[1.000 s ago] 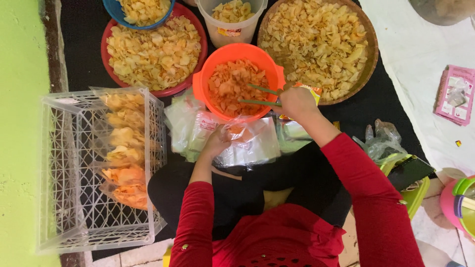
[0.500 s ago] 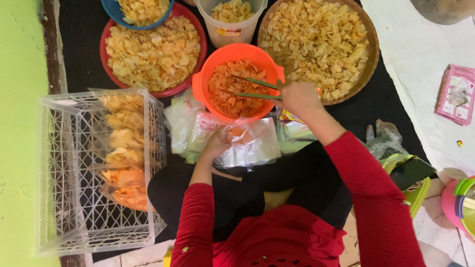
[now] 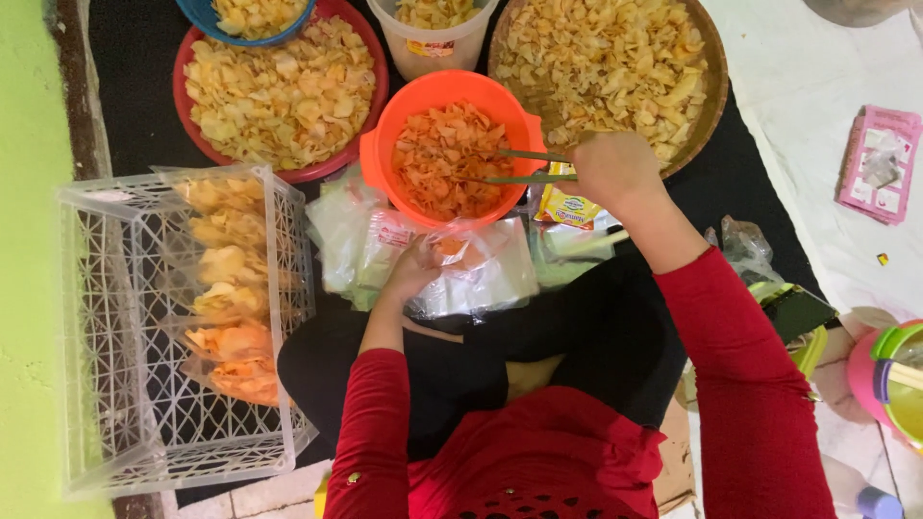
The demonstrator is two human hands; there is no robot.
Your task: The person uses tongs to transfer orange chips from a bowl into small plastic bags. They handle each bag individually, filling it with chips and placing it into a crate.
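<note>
Orange plastic bowl [image 3: 452, 96] is the landmark, w/ orange-red chips [image 3: 444, 159] heaped inside.

Packages: stack of clear plastic bags [image 3: 361, 240] lies just below the bowl, one w/ a small red-and-white label. Small yellow sachet [image 3: 567, 207] w/ a blue-and-white label sits at the bowl's lower right. Pink flat packet [image 3: 880, 163] lies well right of the bowl on white cloth [image 3: 817, 86]. White lattice crate [image 3: 125, 384], left of the bowl, holds filled clear bags of pale and orange chips [image 3: 231, 308].

Grip: right hand [image 3: 615, 168], just right of the bowl, is closed round green tongs [image 3: 524, 168]; the tong tips reach over the rim into the chips & stand a little apart. Left hand [image 3: 413, 269], just below the bowl, pinches the mouth of an open clear bag [image 3: 461, 250]; a few orange chips show inside it. The bag touches the bowl's lower rim.

Chips in the bowl look thin, curled, orange-red, darker than the rest. Red basin [image 3: 288, 173] upper left of the bowl and round woven tray [image 3: 707, 106] upper right both hold pale yellow chips. White tub [image 3: 433, 48] stands just above the bowl.
</note>
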